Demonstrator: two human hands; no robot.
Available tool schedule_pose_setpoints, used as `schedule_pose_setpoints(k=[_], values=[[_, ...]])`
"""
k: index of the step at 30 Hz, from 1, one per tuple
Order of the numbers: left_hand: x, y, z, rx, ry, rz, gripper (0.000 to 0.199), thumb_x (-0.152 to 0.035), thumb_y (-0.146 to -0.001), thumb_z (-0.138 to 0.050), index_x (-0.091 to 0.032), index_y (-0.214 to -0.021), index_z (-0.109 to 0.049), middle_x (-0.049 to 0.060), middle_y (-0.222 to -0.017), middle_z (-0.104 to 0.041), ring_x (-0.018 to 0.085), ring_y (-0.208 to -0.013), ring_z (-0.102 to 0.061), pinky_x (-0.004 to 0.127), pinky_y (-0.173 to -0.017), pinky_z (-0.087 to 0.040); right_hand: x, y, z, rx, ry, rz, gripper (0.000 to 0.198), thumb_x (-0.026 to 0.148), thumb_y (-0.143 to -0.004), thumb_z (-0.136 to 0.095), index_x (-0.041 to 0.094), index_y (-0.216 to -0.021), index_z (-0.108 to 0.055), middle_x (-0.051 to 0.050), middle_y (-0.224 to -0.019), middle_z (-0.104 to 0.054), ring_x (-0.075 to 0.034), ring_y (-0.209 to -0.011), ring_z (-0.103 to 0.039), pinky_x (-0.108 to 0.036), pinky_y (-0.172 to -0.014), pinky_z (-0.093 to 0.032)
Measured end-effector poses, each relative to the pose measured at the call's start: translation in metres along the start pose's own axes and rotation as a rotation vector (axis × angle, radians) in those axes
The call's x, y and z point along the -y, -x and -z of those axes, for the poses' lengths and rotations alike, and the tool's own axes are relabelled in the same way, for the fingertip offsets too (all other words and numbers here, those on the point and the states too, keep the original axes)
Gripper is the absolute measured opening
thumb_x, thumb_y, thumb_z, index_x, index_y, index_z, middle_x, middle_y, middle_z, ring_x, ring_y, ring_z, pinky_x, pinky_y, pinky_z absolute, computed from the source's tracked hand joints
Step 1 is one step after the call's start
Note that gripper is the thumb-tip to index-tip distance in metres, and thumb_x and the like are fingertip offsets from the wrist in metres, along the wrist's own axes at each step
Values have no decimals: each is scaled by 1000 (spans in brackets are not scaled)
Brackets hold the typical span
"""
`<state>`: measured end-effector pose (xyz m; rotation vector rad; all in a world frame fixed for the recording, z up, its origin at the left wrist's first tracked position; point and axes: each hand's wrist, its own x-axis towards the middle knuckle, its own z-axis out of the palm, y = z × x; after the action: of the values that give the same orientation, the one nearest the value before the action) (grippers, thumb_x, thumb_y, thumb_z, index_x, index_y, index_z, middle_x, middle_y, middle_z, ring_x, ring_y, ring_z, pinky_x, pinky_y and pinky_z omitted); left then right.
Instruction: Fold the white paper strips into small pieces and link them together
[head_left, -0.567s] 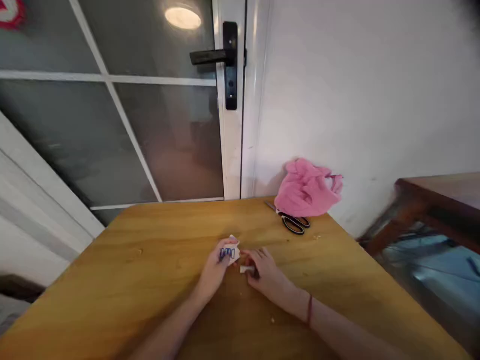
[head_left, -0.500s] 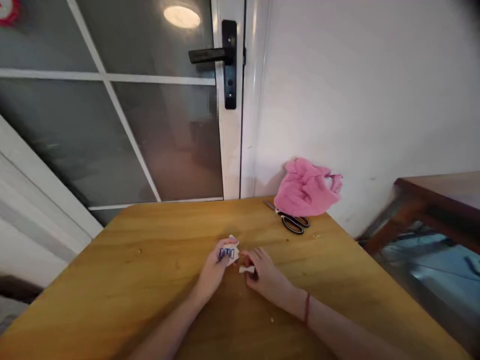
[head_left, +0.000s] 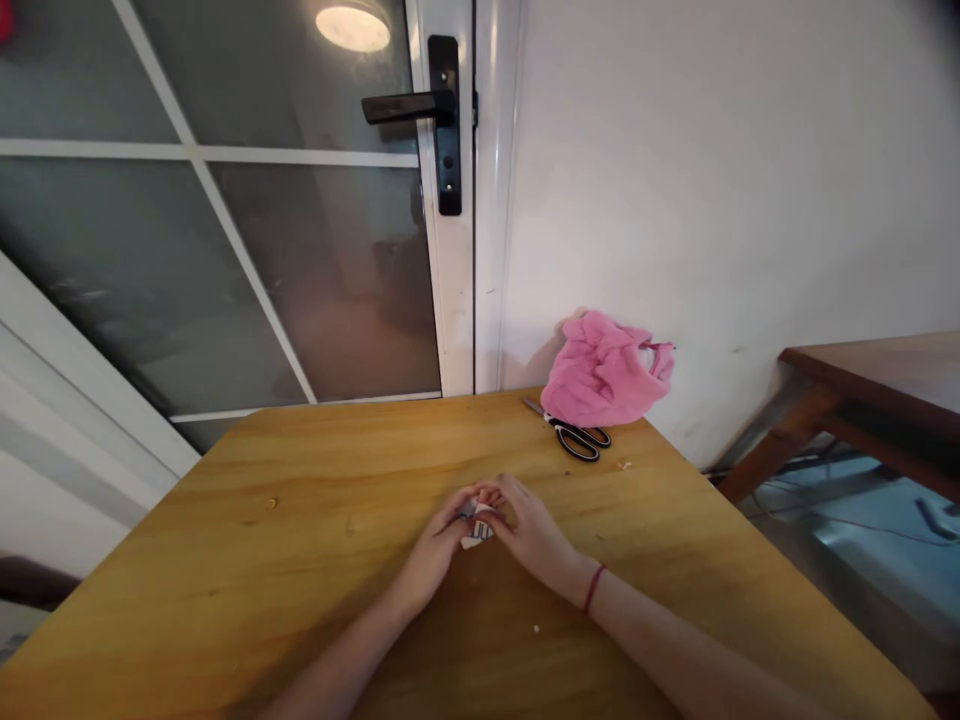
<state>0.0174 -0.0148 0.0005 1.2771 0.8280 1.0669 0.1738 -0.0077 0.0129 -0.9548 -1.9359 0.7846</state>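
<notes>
A small white piece with blue markings [head_left: 478, 533], perhaps paper or card, is between my two hands above the table's middle. My left hand [head_left: 444, 532] is closed on its left side, thumb on top. My right hand [head_left: 525, 525] meets it from the right, its thumb and fingers closed on the piece's upper right edge. Fingers cover much of the piece. The smaller white bit that was in my right hand cannot be told apart now. A red band [head_left: 593, 589] circles my right wrist.
Black-handled scissors [head_left: 578, 440] lie at the table's back right, partly under a bunched pink cloth [head_left: 604, 372]. Small crumbs dot the wooden table [head_left: 315, 570]. Behind it are a glazed door [head_left: 337, 270] and a white wall. Another wooden table [head_left: 832, 375] stands to the right.
My hands have come together; the right hand has moved up and left onto the white piece, which is turned and more covered. The view has shifted slightly.
</notes>
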Motion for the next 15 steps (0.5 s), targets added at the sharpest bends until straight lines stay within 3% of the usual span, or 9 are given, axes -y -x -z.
schedule_pose_setpoints(k=[5, 11, 15], values=[[-2, 3, -3, 61, -180, -92, 36, -21, -77, -56, -21, -113, -53, 7, -115, -58, 22, -109, -51, 36, -95, -38, 2, 1, 0, 63, 33, 57, 28, 5, -82, -43, 22, -102, -54, -5, -100, -57, -14, -94, -56, -28, -83, -48], [5, -2, 3, -31, -266, -160, 37, -18, -77, -54, -20, -114, -54, 8, -123, -55, 20, -118, -47, 38, -104, -30, 6, 2, -1, 116, 96, 185, 36, 5, -85, -38, 23, -112, -52, -3, -110, -60, -13, -104, -54, -29, -91, -44], [7, -3, 8, -102, -280, -163, 36, -17, -77, -53, -21, -113, -55, 7, -122, -56, 19, -118, -47, 38, -105, -30, 28, 3, 13, 33, 196, 330, 39, 4, -83, -37, 21, -115, -51, -6, -113, -58, -17, -112, -48, -36, -97, -40]])
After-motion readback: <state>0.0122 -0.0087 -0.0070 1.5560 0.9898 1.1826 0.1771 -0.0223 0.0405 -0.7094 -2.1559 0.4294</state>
